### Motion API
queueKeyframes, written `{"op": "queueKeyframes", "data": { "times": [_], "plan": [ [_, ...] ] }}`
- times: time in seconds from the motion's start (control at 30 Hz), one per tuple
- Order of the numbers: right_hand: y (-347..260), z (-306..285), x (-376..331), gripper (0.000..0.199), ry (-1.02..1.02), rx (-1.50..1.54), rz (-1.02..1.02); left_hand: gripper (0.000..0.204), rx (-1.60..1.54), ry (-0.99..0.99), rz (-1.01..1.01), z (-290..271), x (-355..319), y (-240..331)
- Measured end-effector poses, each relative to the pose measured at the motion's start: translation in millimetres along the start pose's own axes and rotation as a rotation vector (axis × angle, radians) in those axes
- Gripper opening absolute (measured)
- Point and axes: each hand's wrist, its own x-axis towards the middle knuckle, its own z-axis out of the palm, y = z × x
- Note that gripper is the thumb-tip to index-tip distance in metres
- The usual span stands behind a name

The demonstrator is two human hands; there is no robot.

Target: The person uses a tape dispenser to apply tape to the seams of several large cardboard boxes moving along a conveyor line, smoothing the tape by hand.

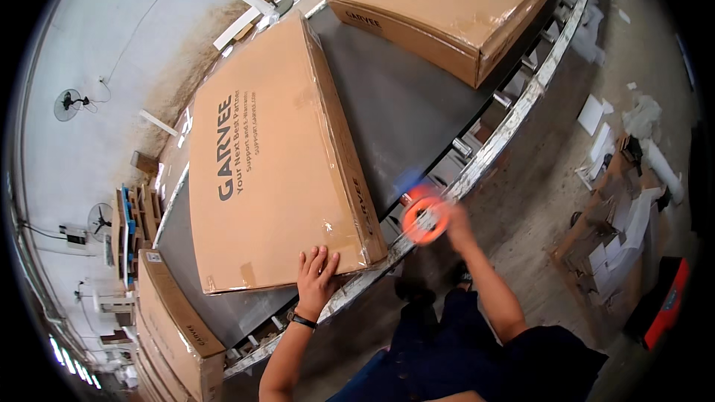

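Observation:
A large flat brown cardboard carton (275, 156) lies on the dark conveyor belt (395, 97), with clear tape along its edges. My left hand (317, 283) rests on the carton's near corner area, fingers spread over the top face. Off the carton's right near corner, my right hand (459, 227) grips a tape dispenser (426, 219) with an orange wheel and a blue part. It is smeared by motion and held over the belt's near rail, apart from the carton.
Another carton (447, 7) sits farther along the belt at the upper right. Several stacked cartons (171, 320) stand at the lower left. A worn metal rail (514, 123) edges the conveyor. Scrap cardboard (618, 231) and a red-and-black box (659, 301) lie on the right.

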Motion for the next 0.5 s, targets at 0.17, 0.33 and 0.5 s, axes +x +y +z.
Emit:
{"op": "queueKeyframes", "data": {
  "times": [0.17,0.33,0.5],
  "plan": [
    [-26,67,-26,0.052,-0.440,0.053,0.010,0.065,0.000,-0.002,-0.054,-6,-4,2],
    [-32,62,3,0.053,-0.471,0.057,0.086,0.058,-0.001,-0.033,-0.071,-6,3,9],
    [-22,61,-123,0.056,-0.463,-0.001,0.035,0.061,-0.005,-0.007,-0.067,-5,-3,5]
  ]
}}
